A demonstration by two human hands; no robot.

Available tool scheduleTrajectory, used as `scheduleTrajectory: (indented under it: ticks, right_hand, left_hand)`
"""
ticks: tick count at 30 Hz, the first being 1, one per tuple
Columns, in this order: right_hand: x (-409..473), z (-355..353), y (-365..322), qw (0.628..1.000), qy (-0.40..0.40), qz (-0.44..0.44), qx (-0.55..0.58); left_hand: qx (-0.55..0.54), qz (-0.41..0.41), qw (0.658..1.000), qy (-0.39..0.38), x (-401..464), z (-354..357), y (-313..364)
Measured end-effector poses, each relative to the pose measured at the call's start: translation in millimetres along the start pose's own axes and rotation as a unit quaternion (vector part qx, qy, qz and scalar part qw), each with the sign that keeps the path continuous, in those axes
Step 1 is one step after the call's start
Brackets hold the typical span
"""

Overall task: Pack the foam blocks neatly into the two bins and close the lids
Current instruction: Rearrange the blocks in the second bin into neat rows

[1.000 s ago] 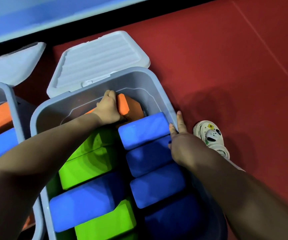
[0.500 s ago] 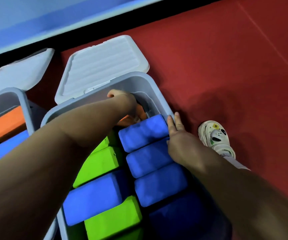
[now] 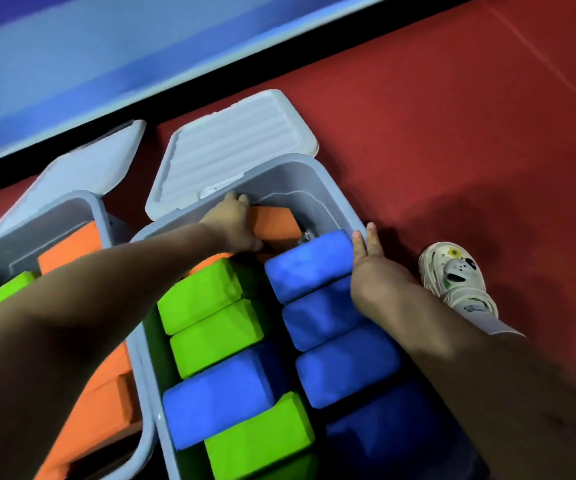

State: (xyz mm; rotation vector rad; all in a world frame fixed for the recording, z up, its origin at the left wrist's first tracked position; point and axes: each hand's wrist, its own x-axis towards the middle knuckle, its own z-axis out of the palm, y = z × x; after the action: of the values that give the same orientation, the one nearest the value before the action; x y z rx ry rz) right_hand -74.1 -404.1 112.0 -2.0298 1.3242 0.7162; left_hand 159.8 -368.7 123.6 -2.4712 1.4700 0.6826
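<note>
Packing was nearly done: your left hand (image 3: 234, 220) gripped an orange block (image 3: 274, 221) at the far end of the right bin (image 3: 335, 192), your right hand (image 3: 373, 268) lay flat-fingered on its rim. Both lids (image 3: 238, 143) stood open; the left bin (image 3: 99, 209) also held blocks.
</note>
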Motion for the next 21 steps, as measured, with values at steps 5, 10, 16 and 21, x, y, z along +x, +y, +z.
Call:
scheduleTrajectory:
  ticks: [5, 10, 16, 21]
  right_hand:
    - [-5, 7, -7, 0.999, -0.002, 0.024, -0.036]
    - [-1, 8, 0, 0.997, 0.001, 0.073, -0.018]
    - [-8, 14, 12, 0.995, 0.064, 0.029, 0.064]
    - [-14, -3, -2, 0.996, -0.014, 0.067, -0.051]
  left_hand:
    - [-0.066, 0.031, 0.996, 0.046, -27, 6, -29]
    - [-0.135, 0.066, 0.983, 0.103, -48, -15, -58]
    - [-0.127, 0.073, 0.981, 0.125, -72, -35, -77]
    - [-0.168, 0.059, 0.972, 0.153, -107, -59, -80]
